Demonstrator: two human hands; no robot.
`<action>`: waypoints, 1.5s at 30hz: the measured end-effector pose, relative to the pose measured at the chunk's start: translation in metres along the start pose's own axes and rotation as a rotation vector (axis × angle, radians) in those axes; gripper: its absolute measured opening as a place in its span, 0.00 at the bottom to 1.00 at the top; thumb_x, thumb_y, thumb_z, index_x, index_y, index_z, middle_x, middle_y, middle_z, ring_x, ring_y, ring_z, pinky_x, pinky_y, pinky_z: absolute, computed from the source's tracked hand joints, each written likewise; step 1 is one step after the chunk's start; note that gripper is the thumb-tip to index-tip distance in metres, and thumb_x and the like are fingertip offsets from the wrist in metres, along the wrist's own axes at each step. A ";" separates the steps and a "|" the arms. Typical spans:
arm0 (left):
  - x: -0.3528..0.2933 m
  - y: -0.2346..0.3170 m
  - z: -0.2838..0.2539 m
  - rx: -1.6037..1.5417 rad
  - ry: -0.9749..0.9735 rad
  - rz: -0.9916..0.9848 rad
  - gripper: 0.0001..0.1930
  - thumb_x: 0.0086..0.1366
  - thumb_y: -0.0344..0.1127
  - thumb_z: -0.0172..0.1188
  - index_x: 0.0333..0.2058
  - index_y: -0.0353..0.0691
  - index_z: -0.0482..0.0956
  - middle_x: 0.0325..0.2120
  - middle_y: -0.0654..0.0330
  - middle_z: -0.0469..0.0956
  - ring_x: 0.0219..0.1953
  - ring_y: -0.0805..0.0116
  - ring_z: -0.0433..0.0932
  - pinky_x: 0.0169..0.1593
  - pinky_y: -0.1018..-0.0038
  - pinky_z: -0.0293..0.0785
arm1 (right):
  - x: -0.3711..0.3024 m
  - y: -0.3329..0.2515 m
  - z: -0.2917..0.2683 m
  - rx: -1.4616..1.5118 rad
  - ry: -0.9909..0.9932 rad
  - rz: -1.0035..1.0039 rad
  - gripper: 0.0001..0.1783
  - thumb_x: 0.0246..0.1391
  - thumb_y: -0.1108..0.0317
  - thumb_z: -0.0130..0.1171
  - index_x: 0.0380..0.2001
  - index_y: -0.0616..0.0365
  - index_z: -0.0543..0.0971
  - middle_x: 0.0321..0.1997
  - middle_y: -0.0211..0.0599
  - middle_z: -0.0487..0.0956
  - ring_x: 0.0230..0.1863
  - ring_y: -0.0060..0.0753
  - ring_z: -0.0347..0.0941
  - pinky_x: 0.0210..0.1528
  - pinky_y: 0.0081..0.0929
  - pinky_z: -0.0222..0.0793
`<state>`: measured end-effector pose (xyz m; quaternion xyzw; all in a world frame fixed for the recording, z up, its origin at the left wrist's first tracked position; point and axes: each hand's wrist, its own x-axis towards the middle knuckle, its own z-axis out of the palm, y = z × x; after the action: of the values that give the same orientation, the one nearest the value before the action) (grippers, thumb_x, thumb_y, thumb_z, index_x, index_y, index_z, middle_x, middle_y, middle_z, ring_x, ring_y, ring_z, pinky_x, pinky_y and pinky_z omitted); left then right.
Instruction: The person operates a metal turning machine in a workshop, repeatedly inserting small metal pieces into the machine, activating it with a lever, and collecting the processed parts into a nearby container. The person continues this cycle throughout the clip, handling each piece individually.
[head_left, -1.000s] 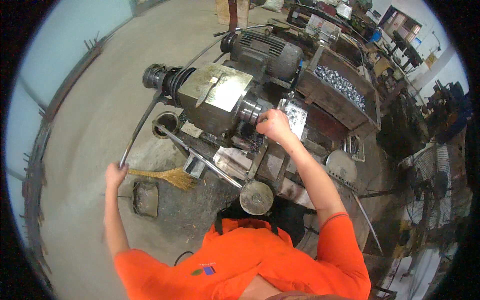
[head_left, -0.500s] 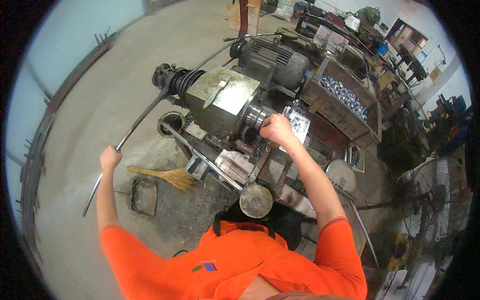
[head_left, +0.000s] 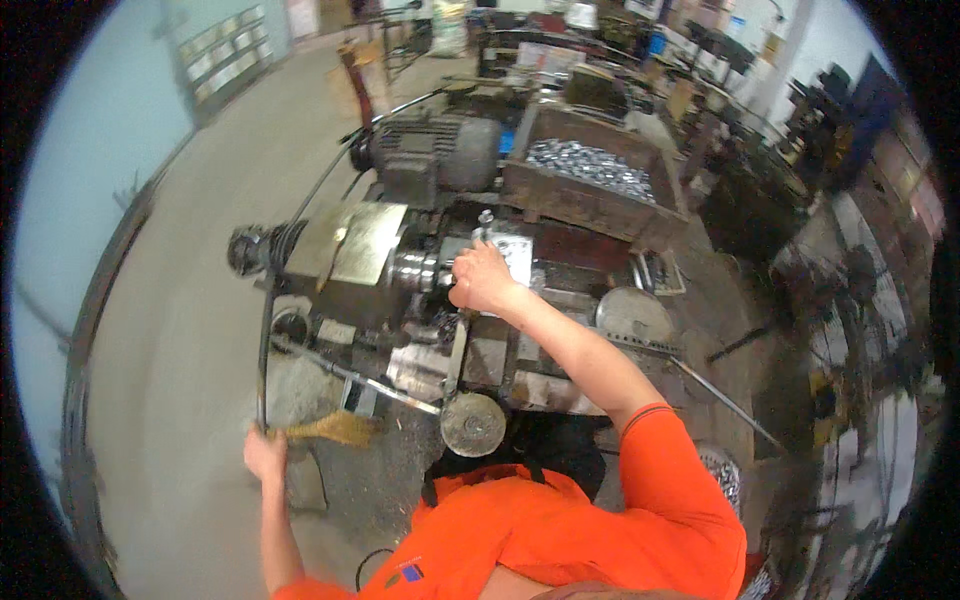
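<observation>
My left hand [head_left: 265, 455] is closed around the near end of a long metal lever [head_left: 264, 350], which runs back to the left end of a small lathe's headstock [head_left: 320, 245]. My right hand [head_left: 482, 278] sits just right of the shiny spindle chuck [head_left: 412, 270], its fingers curled in. Whatever those fingers hold is hidden by the hand itself. Behind it lies a bright metal plate [head_left: 518, 256]. A flat, long-handled tool [head_left: 338, 250] rests on the headstock cover.
Beyond the lathe stand an electric motor [head_left: 440, 150] and a wooden box [head_left: 600, 215] of small shiny metal parts. A round handwheel [head_left: 473, 424] is close to my body. On the floor by my left hand lies a straw broom [head_left: 345, 429]. A slanting metal rod [head_left: 365, 380] crosses the front.
My left hand has swung the lever's near end closer to my body. My right hand stays beside the chuck. The whole view has shifted, and the lathe now appears farther left.
</observation>
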<state>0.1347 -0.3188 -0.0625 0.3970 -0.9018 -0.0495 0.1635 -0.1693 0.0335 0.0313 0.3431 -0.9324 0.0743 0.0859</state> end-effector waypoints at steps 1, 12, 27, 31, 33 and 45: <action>0.000 0.015 -0.009 0.013 -0.072 0.005 0.21 0.47 0.43 0.61 0.37 0.34 0.74 0.32 0.44 0.76 0.36 0.46 0.75 0.40 0.57 0.70 | -0.007 0.014 -0.014 0.005 0.035 0.004 0.15 0.27 0.62 0.56 0.20 0.60 0.81 0.32 0.49 0.77 0.41 0.50 0.70 0.47 0.38 0.66; 0.010 0.080 -0.039 0.324 -0.127 0.316 0.23 0.53 0.39 0.60 0.46 0.34 0.70 0.34 0.47 0.77 0.37 0.52 0.77 0.38 0.62 0.72 | -0.051 0.093 -0.073 0.112 0.514 0.190 0.33 0.28 0.63 0.63 0.46 0.50 0.73 0.59 0.52 0.60 0.53 0.54 0.61 0.55 0.42 0.62; 0.057 0.183 0.155 -0.129 -0.479 0.928 0.21 0.61 0.39 0.56 0.47 0.29 0.69 0.33 0.47 0.77 0.33 0.58 0.76 0.39 0.63 0.70 | -0.473 0.006 0.032 0.192 0.145 1.397 0.27 0.26 0.59 0.59 0.38 0.53 0.79 0.52 0.48 0.69 0.52 0.50 0.65 0.53 0.40 0.62; 0.025 0.202 0.097 -0.286 -0.774 0.828 0.19 0.58 0.43 0.57 0.40 0.30 0.75 0.34 0.46 0.77 0.36 0.53 0.74 0.42 0.61 0.69 | -0.556 -0.037 0.038 0.020 0.044 1.861 0.25 0.25 0.57 0.60 0.35 0.51 0.80 0.47 0.46 0.70 0.49 0.48 0.65 0.51 0.44 0.61; 0.007 0.217 0.107 -0.268 -0.756 0.887 0.19 0.58 0.43 0.57 0.40 0.30 0.75 0.34 0.46 0.77 0.36 0.53 0.74 0.42 0.61 0.69 | -0.571 -0.052 0.042 -0.006 0.003 1.982 0.23 0.27 0.58 0.58 0.34 0.51 0.81 0.48 0.46 0.70 0.49 0.48 0.66 0.51 0.44 0.62; -0.238 0.400 0.116 -0.338 -0.919 1.578 0.20 0.59 0.43 0.57 0.40 0.30 0.75 0.34 0.46 0.77 0.36 0.53 0.74 0.42 0.61 0.69 | -0.585 -0.054 0.059 0.157 0.162 1.946 0.15 0.29 0.62 0.56 0.24 0.59 0.80 0.38 0.48 0.73 0.38 0.46 0.73 0.40 0.40 0.67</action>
<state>-0.0336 0.1224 -0.1454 -0.4194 -0.8679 -0.2069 -0.1678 0.2978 0.3480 -0.1453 -0.5771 -0.7919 0.1977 0.0278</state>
